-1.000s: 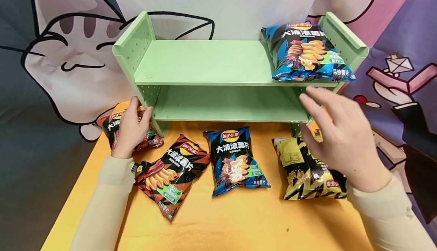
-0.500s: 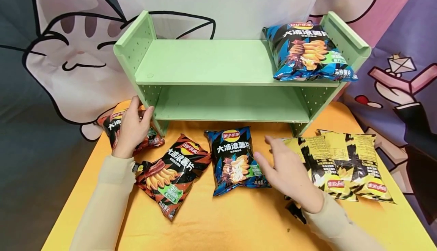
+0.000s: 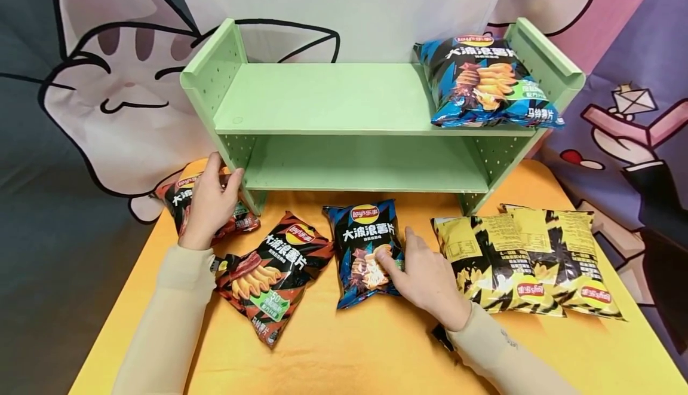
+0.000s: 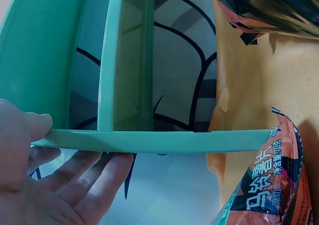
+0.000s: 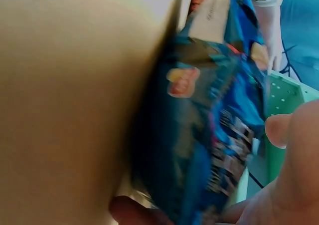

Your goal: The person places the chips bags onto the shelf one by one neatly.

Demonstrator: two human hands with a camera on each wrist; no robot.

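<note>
My left hand [image 3: 212,204] grips the left side panel of the green two-tier shelf [image 3: 333,99]. In the left wrist view its thumb lies on the panel's inner side and its fingers on the outer side. My right hand [image 3: 430,275] is at the right edge of a blue-and-black bag of chips [image 3: 365,245] lying on the table. Its thumb is over the bag's front and its fingers are at the far side; firm contact is unclear. In the right wrist view, blurred, the blue bag [image 5: 194,135] stands between thumb and fingertips.
A second blue chip bag [image 3: 481,81] sits on the top tier at right. Two red chip bags [image 3: 274,275] lie left, one partly behind my left hand. Yellow-and-black bags [image 3: 570,263] lie at right on the orange-covered table [image 3: 333,359]. A printed cloth backdrop [image 3: 371,12] hangs behind.
My right hand has moved left and down from in front of the shelf's right end to the middle blue bag. My left hand has stayed on the shelf panel. The bags have not visibly moved.
</note>
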